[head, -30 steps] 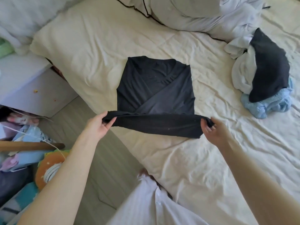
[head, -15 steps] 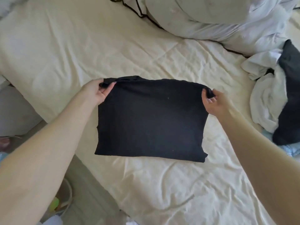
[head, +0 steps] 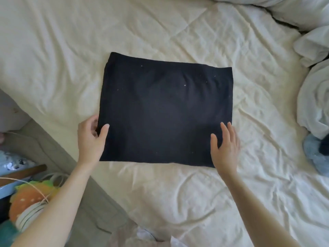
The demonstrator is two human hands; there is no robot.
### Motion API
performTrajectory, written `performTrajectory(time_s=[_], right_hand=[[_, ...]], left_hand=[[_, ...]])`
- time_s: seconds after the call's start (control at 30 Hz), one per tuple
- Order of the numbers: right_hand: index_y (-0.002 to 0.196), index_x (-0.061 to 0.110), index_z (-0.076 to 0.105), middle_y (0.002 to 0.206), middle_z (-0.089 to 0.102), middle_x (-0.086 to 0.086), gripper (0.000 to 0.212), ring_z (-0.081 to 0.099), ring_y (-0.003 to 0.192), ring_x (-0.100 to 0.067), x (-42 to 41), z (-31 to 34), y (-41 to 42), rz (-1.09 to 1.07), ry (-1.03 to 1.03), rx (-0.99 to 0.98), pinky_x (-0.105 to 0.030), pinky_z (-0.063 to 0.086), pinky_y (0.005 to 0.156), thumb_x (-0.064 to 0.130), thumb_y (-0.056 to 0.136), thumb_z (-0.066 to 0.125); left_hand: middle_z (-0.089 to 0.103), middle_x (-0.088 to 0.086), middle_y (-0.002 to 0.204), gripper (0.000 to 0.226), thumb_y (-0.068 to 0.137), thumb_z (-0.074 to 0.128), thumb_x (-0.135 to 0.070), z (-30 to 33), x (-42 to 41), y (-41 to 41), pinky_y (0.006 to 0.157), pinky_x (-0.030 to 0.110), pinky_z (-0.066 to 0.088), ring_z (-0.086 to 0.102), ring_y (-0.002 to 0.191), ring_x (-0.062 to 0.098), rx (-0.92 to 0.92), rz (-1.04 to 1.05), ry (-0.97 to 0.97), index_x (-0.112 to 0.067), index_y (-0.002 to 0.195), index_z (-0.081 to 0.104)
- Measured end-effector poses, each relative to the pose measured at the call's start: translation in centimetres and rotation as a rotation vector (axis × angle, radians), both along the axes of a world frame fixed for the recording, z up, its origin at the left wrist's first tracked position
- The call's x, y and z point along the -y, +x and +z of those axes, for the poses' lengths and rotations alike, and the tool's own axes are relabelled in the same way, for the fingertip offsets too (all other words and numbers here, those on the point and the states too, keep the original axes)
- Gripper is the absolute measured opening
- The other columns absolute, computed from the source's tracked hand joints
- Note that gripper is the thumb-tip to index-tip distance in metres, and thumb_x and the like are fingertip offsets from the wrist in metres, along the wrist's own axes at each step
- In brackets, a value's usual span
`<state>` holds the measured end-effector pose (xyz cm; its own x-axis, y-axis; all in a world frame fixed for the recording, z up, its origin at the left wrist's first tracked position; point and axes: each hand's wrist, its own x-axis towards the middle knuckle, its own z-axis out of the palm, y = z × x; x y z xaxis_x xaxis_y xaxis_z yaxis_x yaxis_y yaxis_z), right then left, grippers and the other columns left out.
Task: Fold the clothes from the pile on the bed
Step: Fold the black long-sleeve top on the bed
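Observation:
A black garment (head: pixel 165 111) lies folded into a flat rectangle in the middle of the cream bed sheet (head: pixel 178 193). My left hand (head: pixel 91 138) holds its lower left edge, with the thumb on top of the fabric and the fingers at the edge. On the lower right corner my right hand (head: pixel 225 147) rests flat with straight fingers. The pile of clothes sits at the right edge of the view: a crumpled white garment (head: pixel 313 104) with a light blue one (head: pixel 315 154) below it.
A white duvet (head: pixel 302 11) is bunched at the top right. The bed's edge runs diagonally at the lower left. Beyond it the floor holds clutter, including an orange strawberry plush (head: pixel 26 198) and white cords (head: pixel 53 177).
The lifted bottom hem was carried over the garment and laid down, leaving a flat rectangle. Both hands came back from the far edge to the near corners, and the right hand let go.

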<state>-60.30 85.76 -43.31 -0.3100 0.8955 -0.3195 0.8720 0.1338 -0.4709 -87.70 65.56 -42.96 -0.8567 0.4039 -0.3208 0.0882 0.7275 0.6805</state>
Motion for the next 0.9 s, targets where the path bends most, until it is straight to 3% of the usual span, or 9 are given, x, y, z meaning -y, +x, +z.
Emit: performTrajectory(time_s=[0.07,0.13,0.23,0.33,0.4,0.5,0.67,0.77,0.9], right_hand=[[0.139,0.013,0.041,0.148,0.036,-0.006,0.047,0.029,0.138,-0.023,2.2,-0.3,1.9,-0.187,-0.011,0.01,-0.04,0.023,0.114,0.03,0.096,0.049],[0.121,0.013,0.053,0.122,0.054,-0.007,0.037,0.051,0.112,-0.022,3.0,-0.6,3.6,-0.552,-0.126,-0.018,-0.036,0.039,0.095,0.036,0.092,0.055],[0.077,0.018,0.05,0.066,0.044,0.0,0.03,0.039,0.056,-0.016,2.7,0.0,4.8,-1.077,-0.686,-0.334,-0.029,0.034,0.059,0.044,0.088,0.06],[0.084,0.016,0.06,0.079,0.059,0.001,0.017,0.051,0.065,-0.016,1.9,0.2,5.3,-1.22,-0.937,-0.629,-0.026,0.043,0.064,0.031,0.092,0.06],[0.092,0.016,0.061,0.097,0.064,0.001,0.008,0.061,0.087,-0.015,1.3,0.3,5.2,-1.271,-0.916,-0.666,-0.026,0.049,0.067,0.024,0.092,0.06],[0.094,0.014,0.059,0.102,0.064,-0.001,0.01,0.062,0.089,-0.014,1.0,0.5,6.0,-1.377,-0.849,-0.641,-0.025,0.05,0.06,0.021,0.09,0.064],[0.11,0.006,0.057,0.116,0.062,-0.008,0.022,0.06,0.099,-0.019,0.1,0.6,6.6,-1.177,-0.696,-0.377,-0.03,0.05,0.081,0.014,0.09,0.063],[0.115,0.004,0.053,0.126,0.056,-0.017,0.026,0.056,0.105,-0.026,-0.3,1.1,5.2,-0.937,-0.403,-0.082,-0.039,0.047,0.092,0.01,0.091,0.055],[0.129,0.008,0.051,0.135,0.049,-0.011,0.038,0.044,0.126,-0.029,4.0,2.2,1.7,-0.149,0.131,0.026,-0.047,0.034,0.105,0.014,0.091,0.053]], left_hand=[[0.058,-0.002,0.112,0.026,0.09,0.061,-0.026,-0.4,2.3,2.4,0.079,0.025,0.049,0.057,0.094,0.011,0.081,0.145,-0.01,-0.018,0.114,0.055],[0.058,0.001,0.112,0.026,0.09,0.061,-0.034,-0.7,3.9,4.2,0.085,0.033,0.051,0.058,0.095,0.016,0.282,0.38,-0.015,-0.019,0.109,0.053],[0.061,0.012,0.1,0.025,0.089,0.061,-0.036,-1.0,5.0,4.9,0.082,0.035,0.052,0.06,0.082,0.02,0.699,0.647,0.087,-0.012,0.094,0.058],[0.06,0.01,0.107,0.034,0.088,0.062,-0.033,-0.9,5.1,4.5,0.086,0.031,0.05,0.059,0.099,0.019,0.983,0.834,0.265,-0.007,0.11,0.056],[0.06,0.011,0.113,0.032,0.091,0.06,-0.028,-0.7,5.2,4.3,0.087,0.032,0.05,0.058,0.106,0.02,0.987,0.865,0.336,-0.007,0.114,0.055],[0.06,0.011,0.115,0.02,0.096,0.054,-0.025,-0.2,5.5,4.2,0.083,0.032,0.051,0.059,0.107,0.021,0.903,0.859,0.418,-0.009,0.108,0.056],[0.059,0.01,0.119,0.025,0.098,0.049,-0.024,0.2,5.4,4.7,0.087,0.032,0.049,0.061,0.102,0.019,0.818,0.795,0.349,-0.006,0.116,0.051],[0.06,0.009,0.118,0.025,0.098,0.049,-0.025,0.4,4.2,4.1,0.085,0.032,0.05,0.062,0.098,0.019,0.747,0.74,0.32,-0.008,0.116,0.052],[0.064,0.008,0.112,0.03,0.094,0.057,-0.028,0.6,3.6,5.4,0.081,0.034,0.052,0.064,0.098,0.021,0.766,0.73,0.317,-0.011,0.118,0.054]])
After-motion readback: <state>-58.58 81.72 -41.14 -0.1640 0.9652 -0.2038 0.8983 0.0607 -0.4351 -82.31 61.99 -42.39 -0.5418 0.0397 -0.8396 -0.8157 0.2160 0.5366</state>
